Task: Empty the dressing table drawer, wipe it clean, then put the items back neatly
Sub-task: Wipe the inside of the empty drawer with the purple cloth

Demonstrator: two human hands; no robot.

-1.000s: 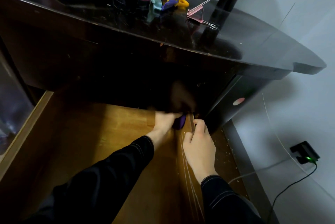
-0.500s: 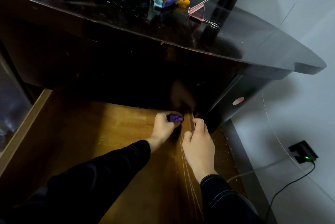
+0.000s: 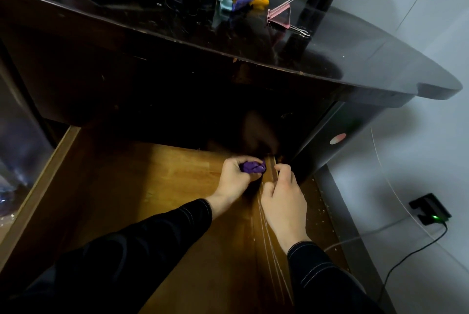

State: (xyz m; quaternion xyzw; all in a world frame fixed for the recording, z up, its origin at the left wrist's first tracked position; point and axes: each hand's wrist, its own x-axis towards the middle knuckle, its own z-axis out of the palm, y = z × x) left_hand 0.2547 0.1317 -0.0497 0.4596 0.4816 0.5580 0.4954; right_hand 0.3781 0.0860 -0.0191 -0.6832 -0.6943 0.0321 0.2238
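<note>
Purple cloth [image 3: 253,167], bunched, gripped in left hand [image 3: 234,180] at drawer [image 3: 127,186] centre frame; right hand [image 3: 281,197] fingers curled on drawer's right wall.

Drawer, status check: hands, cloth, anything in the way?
Left hand grips purple cloth at back right corner of drawer. Right hand holds drawer side. Binder clip, scissors sit on tabletop.
</note>
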